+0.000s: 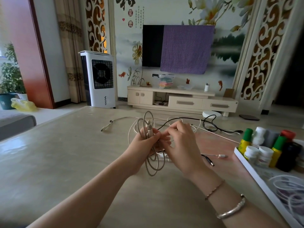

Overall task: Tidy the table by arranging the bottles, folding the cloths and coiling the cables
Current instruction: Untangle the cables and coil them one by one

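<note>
Beige braided cable (pixel 148 145), wound into several long loops, stands upright above the middle of the table (pixel 65 153), and every other place here is told from that coil; the left hand (pixel 144 145) grips it round the middle, fingers and thumb curled about the bundled strands, so that loops rise above the fist and hang below it towards the tabletop; the right hand (pixel 179 145) sits just right of the coil, touching the left, its thumb and forefinger pinching a thin strand at the coil's waist while the other fingers curl loosely; beyond the coil a white cable (pixel 115 121) lies loose on the table, one plug end off to the coil's left; a black cable (pixel 207 122) snakes behind and to the right of the coil, and a black plug (pixel 209 162) lies near the right wrist, just right of the coil's lower loops; far right of the coil a white tray (pixel 250 168) holds bottles: two green-capped yellow bottles (pixel 245 142), small white jars (pixel 258 154) and a red-capped dark bottle (pixel 287 150); nearer along the same tray lies a bundle of thin white cable (pixel 289 188); two bracelets (pixel 230 209) circle the right forearm.
</note>
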The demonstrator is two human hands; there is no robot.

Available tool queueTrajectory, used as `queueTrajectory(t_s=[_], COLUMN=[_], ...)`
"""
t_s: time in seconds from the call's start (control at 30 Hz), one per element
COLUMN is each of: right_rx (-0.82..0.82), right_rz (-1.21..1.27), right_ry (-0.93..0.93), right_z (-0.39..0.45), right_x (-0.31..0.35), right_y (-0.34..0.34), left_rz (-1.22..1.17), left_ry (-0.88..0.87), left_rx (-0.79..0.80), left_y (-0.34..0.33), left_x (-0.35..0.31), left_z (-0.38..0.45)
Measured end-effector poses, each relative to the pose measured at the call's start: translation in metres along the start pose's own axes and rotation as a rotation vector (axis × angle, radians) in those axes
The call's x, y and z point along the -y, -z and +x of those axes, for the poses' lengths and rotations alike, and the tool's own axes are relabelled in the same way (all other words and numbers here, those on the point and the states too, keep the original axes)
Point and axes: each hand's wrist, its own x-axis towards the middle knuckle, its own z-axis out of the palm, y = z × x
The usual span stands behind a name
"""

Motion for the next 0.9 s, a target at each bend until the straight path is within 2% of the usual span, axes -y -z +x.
queueTrajectory(t_s=[0.13,0.27,0.4,0.47,0.5,0.6,0.63,0.67,0.7,0.77,0.8,0.83,0.9], right_rx=[0.114,0.241,0.344,0.421,0.48,0.636,0.662,0.68,0.694,0.611,0.481,0.33,0.093], right_rz=[0.351,0.938,1.385,1.526,1.46,0.753,0.64,0.664,0.825,1.395,1.595,1.651,1.408], right_ry=[-0.249,-0.499,-0.598,-0.607,-0.579,-0.33,-0.267,-0.238,-0.238,-0.338,-0.418,-0.501,-0.597], right_z=[0.001,0.004,0.005,0.006,0.006,0.008,0.009,0.009,0.008,0.007,0.007,0.007,0.008], right_x=[0.001,0.001,-0.001,-0.003,-0.003,-0.007,-0.008,-0.007,-0.005,0.004,0.006,0.006,0.009], right_y=[0.003,0.009,0.013,0.018,0.021,0.023,0.022,0.021,0.021,0.021,0.017,0.01,-0.003], left_rz=[0.271,0.422,0.479,0.436,0.407,0.416,0.459,0.513,0.555,0.548,0.516,0.484,0.464], left_ry=[-0.056,-0.099,-0.049,-0.008,0.009,0.045,0.049,0.042,0.025,-0.019,-0.033,-0.043,-0.063], left_rx=[-0.08,-0.088,-0.119,-0.132,-0.131,-0.131,-0.137,-0.144,-0.15,-0.155,-0.15,-0.141,-0.1], left_y=[0.001,0.001,0.004,0.006,0.007,0.011,0.011,0.011,0.009,0.006,0.004,0.002,-0.002], left_x=[0.001,-0.004,-0.006,-0.008,-0.009,-0.013,-0.012,-0.012,-0.011,-0.012,-0.014,-0.015,-0.015], left_z=[0.002,0.004,0.006,0.007,0.007,0.004,0.002,0.001,0.0,0.0,0.0,0.0,0.0])
